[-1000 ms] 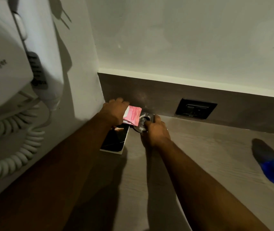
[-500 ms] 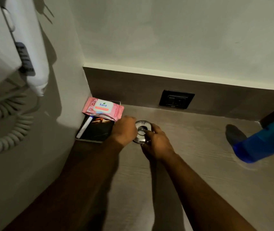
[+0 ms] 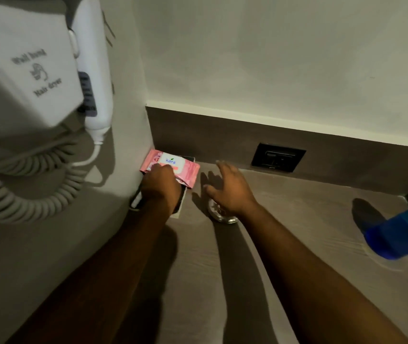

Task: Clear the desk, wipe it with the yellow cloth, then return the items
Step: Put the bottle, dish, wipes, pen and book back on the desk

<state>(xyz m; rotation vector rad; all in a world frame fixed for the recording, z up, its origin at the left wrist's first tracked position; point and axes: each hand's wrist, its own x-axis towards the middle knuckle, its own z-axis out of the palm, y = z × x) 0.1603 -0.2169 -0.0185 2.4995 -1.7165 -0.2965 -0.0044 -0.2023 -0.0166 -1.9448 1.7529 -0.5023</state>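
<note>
the left hand (image 3: 161,186) is pressing down on the pink wipes pack (image 3: 173,167) at centre left, grip unclear. the right hand (image 3: 230,188) is hovering released, fingers spread, over the round metal dish (image 3: 219,214).

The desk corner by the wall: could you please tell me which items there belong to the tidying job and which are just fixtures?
Job items:
- pink wipes pack, under the left hand
- dark tablet beneath it
- round metal dish, below the open right hand
- blue bottle

Fixtures:
- hair dryer
- wall socket
</note>
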